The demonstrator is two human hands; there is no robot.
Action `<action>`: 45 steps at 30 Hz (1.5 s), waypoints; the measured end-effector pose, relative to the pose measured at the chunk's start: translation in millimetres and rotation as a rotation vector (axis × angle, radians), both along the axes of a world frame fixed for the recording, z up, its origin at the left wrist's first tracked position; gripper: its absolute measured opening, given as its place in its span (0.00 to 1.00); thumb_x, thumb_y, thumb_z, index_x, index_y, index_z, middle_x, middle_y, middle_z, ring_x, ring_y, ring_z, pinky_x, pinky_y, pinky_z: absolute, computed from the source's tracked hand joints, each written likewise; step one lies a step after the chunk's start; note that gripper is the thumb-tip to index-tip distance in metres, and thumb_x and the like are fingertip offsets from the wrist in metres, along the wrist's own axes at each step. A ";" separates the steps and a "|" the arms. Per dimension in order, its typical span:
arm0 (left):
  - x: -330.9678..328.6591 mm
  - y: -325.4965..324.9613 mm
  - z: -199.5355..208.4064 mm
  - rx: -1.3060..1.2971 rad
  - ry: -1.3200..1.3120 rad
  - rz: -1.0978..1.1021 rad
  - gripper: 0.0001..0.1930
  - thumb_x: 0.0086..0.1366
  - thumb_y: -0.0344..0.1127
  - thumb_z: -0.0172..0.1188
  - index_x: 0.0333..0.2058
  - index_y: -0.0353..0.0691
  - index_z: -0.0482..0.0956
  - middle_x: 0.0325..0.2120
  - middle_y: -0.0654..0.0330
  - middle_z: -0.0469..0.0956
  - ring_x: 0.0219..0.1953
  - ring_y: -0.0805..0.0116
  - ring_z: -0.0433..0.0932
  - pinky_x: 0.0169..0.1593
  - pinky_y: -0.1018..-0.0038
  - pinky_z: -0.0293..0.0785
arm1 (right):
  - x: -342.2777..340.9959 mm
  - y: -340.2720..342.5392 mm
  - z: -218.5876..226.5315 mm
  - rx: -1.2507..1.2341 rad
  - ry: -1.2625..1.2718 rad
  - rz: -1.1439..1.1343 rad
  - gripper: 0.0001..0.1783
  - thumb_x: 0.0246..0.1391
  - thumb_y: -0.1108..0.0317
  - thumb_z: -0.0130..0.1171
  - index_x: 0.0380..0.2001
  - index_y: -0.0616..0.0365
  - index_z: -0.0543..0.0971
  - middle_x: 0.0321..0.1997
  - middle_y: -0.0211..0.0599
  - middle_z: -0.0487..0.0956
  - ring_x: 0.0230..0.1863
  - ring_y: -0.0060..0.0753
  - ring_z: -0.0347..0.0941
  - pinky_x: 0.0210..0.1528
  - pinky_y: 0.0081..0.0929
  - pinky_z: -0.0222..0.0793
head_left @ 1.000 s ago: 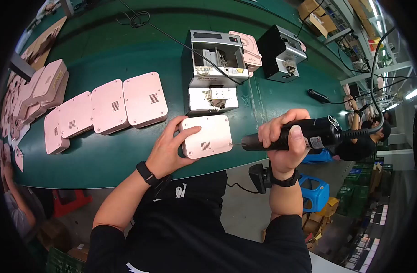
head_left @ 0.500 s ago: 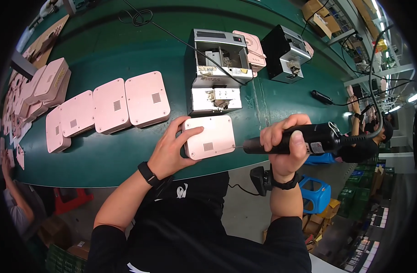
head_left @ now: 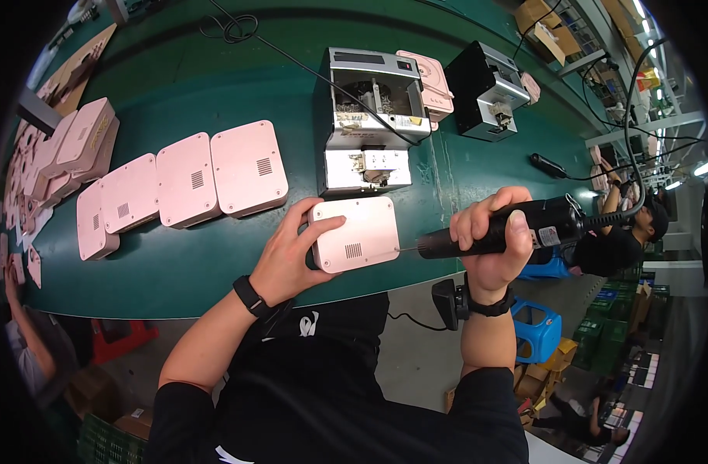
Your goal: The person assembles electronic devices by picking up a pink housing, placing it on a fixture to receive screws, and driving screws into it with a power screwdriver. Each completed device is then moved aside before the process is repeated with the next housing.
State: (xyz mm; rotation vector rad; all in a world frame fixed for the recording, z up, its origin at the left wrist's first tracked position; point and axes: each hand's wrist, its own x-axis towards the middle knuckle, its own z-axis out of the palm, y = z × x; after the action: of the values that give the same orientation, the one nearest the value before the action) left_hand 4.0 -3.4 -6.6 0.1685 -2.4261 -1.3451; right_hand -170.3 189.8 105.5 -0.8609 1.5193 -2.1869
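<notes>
My left hand (head_left: 298, 249) grips a pink plastic housing (head_left: 361, 228) by its left side, thumb at the lower edge and fingers over the top. The housing lies near the table's front edge, its vent slots and corner screw holes facing up. In my right hand (head_left: 489, 236) is a black corded electric screwdriver (head_left: 539, 228), held nearly level. Its thin bit points left and meets the housing at the lower right corner. Just beyond the housing stands a grey and black screw feeder (head_left: 367, 170).
Several similar pink housings (head_left: 249, 166) line the table to the left, with more piled beyond. A second screw feeder (head_left: 489, 93) and another screwdriver (head_left: 547, 165) are at the right. A cable (head_left: 315, 73) hangs across the first feeder. Co-workers sit at both sides; a blue stool (head_left: 535, 329) stands right.
My right hand and the screwdriver have shifted slightly right, with its rear end raised a little. The housing and my left hand stay put. The first feeder's inner mechanism has turned.
</notes>
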 end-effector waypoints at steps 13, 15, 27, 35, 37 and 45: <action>-2.0 0.8 21.7 -0.107 -0.041 0.009 0.41 0.37 0.30 0.79 0.55 0.50 0.74 0.57 0.51 0.64 0.58 0.49 0.69 0.59 0.61 0.71 | 0.5 -2.3 -5.0 -0.024 0.021 -0.013 0.17 0.61 0.52 0.49 0.39 0.55 0.65 0.21 0.32 0.68 0.16 0.26 0.63 0.24 0.31 0.65; -0.5 11.6 46.5 -0.302 -0.033 -0.007 0.40 0.38 0.32 0.78 0.55 0.48 0.74 0.57 0.50 0.64 0.61 0.49 0.66 0.61 0.60 0.68 | 0.6 -0.7 -5.0 -0.028 0.033 -0.005 0.17 0.61 0.52 0.50 0.39 0.55 0.65 0.21 0.33 0.68 0.16 0.27 0.63 0.24 0.31 0.65; -46.0 40.7 43.1 -0.459 -0.024 -0.321 0.26 0.49 0.33 0.70 0.50 0.43 0.78 0.56 0.49 0.67 0.65 0.48 0.62 0.66 0.60 0.62 | 22.5 19.0 -6.0 -0.104 0.144 -0.052 0.20 0.57 0.51 0.56 0.39 0.56 0.66 0.20 0.33 0.70 0.16 0.28 0.66 0.25 0.31 0.67; -40.0 41.8 37.8 -0.544 -0.039 -0.296 0.27 0.51 0.32 0.69 0.52 0.47 0.77 0.58 0.49 0.67 0.65 0.47 0.62 0.66 0.58 0.63 | 27.7 25.0 6.1 -0.142 0.108 -0.175 0.21 0.56 0.50 0.56 0.38 0.56 0.66 0.20 0.33 0.69 0.16 0.28 0.67 0.25 0.32 0.67; -39.1 38.5 42.3 -0.529 -0.034 -0.294 0.28 0.50 0.32 0.70 0.53 0.47 0.77 0.58 0.49 0.67 0.65 0.47 0.62 0.66 0.58 0.63 | 26.9 21.7 3.3 -0.080 0.116 -0.141 0.21 0.56 0.51 0.56 0.38 0.56 0.66 0.20 0.33 0.69 0.16 0.28 0.66 0.25 0.32 0.67; -18.2 3.0 61.4 -0.375 -0.082 -0.093 0.38 0.39 0.37 0.78 0.53 0.47 0.76 0.59 0.45 0.65 0.63 0.44 0.64 0.65 0.56 0.63 | 12.2 7.2 -7.3 -0.085 0.082 -0.061 0.20 0.56 0.52 0.56 0.39 0.56 0.65 0.20 0.33 0.69 0.17 0.29 0.66 0.24 0.33 0.67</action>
State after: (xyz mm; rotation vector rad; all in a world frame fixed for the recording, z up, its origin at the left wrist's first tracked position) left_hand -14.2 -0.4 54.8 0.0131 -2.7325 -0.9084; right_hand -158.1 197.0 98.2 -0.9541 1.5192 -2.3007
